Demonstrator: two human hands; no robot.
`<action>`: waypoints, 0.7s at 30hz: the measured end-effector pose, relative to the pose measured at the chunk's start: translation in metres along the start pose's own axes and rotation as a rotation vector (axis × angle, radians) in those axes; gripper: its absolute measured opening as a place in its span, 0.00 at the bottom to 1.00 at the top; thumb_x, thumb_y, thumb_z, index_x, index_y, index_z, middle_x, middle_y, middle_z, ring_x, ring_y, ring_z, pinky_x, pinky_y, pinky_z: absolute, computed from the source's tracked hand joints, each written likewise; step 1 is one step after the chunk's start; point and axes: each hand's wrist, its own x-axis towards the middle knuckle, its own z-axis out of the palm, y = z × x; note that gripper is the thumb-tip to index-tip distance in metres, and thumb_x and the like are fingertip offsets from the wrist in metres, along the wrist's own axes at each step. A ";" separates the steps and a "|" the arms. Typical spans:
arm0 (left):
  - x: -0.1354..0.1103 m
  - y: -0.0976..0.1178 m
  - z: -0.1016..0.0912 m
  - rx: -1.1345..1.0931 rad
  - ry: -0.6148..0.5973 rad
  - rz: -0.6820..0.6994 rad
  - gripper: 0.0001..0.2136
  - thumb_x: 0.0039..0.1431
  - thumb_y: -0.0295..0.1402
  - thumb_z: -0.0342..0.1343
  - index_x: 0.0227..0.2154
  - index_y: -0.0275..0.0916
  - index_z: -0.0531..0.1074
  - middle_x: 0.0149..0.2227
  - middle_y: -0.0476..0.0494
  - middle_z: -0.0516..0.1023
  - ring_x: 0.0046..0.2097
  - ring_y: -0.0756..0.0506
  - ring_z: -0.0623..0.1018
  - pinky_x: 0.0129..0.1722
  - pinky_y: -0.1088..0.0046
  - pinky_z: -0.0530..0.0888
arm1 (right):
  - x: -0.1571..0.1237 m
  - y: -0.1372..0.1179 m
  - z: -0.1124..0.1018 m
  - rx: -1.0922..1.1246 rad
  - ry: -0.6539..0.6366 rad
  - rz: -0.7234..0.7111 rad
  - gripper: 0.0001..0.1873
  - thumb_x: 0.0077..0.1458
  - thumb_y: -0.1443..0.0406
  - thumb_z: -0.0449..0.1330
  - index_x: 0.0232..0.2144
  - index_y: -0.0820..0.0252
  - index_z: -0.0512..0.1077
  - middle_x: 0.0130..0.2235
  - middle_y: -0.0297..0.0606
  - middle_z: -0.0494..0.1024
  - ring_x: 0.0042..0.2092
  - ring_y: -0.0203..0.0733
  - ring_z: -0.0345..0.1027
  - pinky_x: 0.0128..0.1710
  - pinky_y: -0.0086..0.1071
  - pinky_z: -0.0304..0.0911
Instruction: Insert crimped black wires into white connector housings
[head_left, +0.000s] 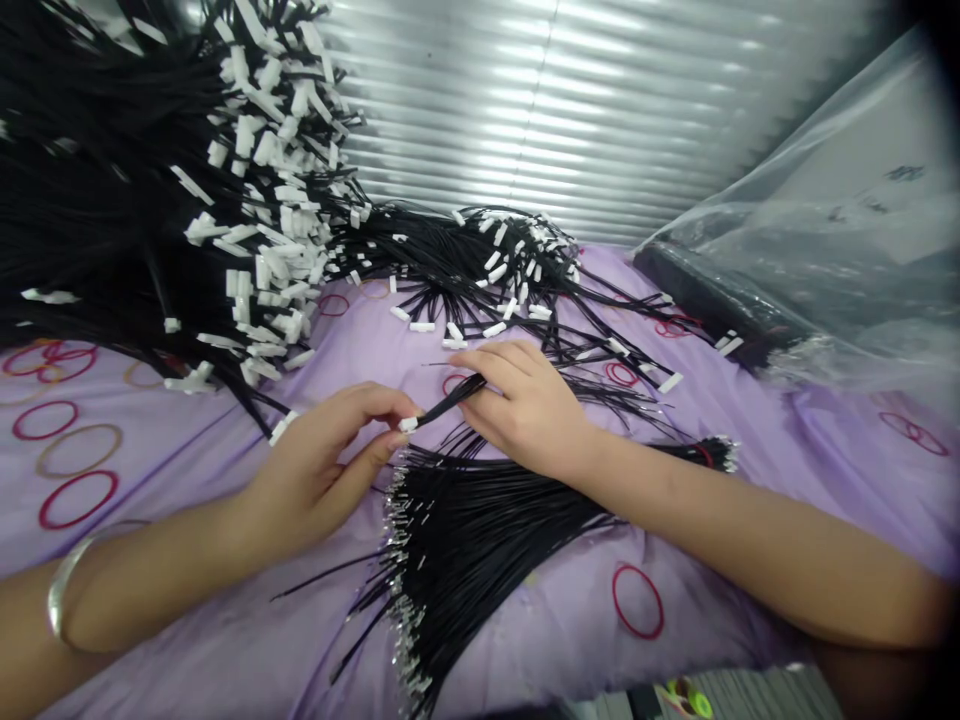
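Note:
Between thumb and fingers, my left hand (322,460) pinches a small white connector (408,424). Black wires (450,398) run from that connector into my right hand (525,405), whose fingers are closed around them. Just below both hands lies a fanned bundle of black wires (480,540) with bare metal terminals (397,530) along its left edge. Loose black wires with white connectors (495,328) lie beyond my right hand. The silver bangle (60,590) sits on my left wrist.
A large heap of black wires with white connectors (277,220) rises at the left. Red rubber bands (637,600) are scattered on the purple cloth (570,640). At the right stands a clear plastic bag (840,230) with black wires. A ribbed metallic surface (540,100) closes off the back.

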 end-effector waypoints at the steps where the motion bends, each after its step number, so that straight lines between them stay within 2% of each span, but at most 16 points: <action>1: 0.000 0.000 0.000 0.021 -0.014 0.025 0.10 0.56 0.24 0.56 0.40 0.41 0.72 0.38 0.45 0.76 0.40 0.46 0.74 0.43 0.73 0.68 | 0.000 0.000 0.001 0.001 -0.012 0.003 0.11 0.57 0.70 0.56 0.24 0.67 0.72 0.49 0.48 0.73 0.47 0.46 0.63 0.46 0.40 0.62; 4: 0.000 0.001 -0.001 0.071 -0.040 0.075 0.10 0.58 0.23 0.53 0.42 0.41 0.69 0.38 0.46 0.75 0.41 0.48 0.74 0.43 0.75 0.68 | -0.001 0.000 0.004 -0.009 -0.086 0.017 0.10 0.56 0.70 0.56 0.25 0.68 0.73 0.53 0.53 0.70 0.50 0.48 0.63 0.50 0.42 0.62; 6: 0.000 0.001 0.000 0.058 -0.046 0.048 0.09 0.60 0.24 0.52 0.42 0.41 0.69 0.38 0.47 0.74 0.40 0.49 0.73 0.42 0.76 0.68 | -0.002 0.001 0.005 -0.001 -0.184 0.022 0.09 0.57 0.71 0.55 0.29 0.68 0.74 0.52 0.54 0.70 0.48 0.48 0.65 0.48 0.42 0.64; 9: 0.002 0.002 0.001 -0.088 -0.005 -0.092 0.06 0.61 0.27 0.52 0.41 0.41 0.69 0.37 0.47 0.73 0.39 0.51 0.73 0.40 0.78 0.69 | -0.005 0.005 0.009 0.059 -0.281 0.037 0.11 0.58 0.72 0.53 0.37 0.68 0.75 0.45 0.51 0.73 0.43 0.45 0.67 0.45 0.40 0.65; 14: 0.011 -0.004 0.001 -0.328 0.064 -0.293 0.04 0.60 0.30 0.55 0.37 0.41 0.71 0.33 0.50 0.73 0.36 0.53 0.73 0.40 0.80 0.69 | -0.005 0.011 0.014 0.149 -0.293 0.053 0.15 0.61 0.69 0.50 0.45 0.66 0.73 0.38 0.47 0.73 0.38 0.41 0.66 0.42 0.37 0.66; 17: 0.014 -0.010 0.001 -0.454 0.094 -0.385 0.04 0.59 0.32 0.57 0.37 0.41 0.72 0.33 0.52 0.74 0.35 0.54 0.72 0.39 0.81 0.69 | -0.003 0.009 0.014 0.139 -0.346 0.072 0.16 0.61 0.70 0.50 0.47 0.68 0.72 0.41 0.49 0.72 0.41 0.42 0.67 0.44 0.38 0.66; 21: 0.015 -0.014 0.002 -0.625 0.122 -0.449 0.04 0.58 0.32 0.58 0.37 0.42 0.74 0.34 0.53 0.74 0.36 0.54 0.72 0.41 0.82 0.70 | -0.002 0.003 0.011 0.100 -0.362 0.160 0.17 0.61 0.69 0.49 0.49 0.67 0.71 0.51 0.55 0.67 0.49 0.46 0.66 0.49 0.40 0.64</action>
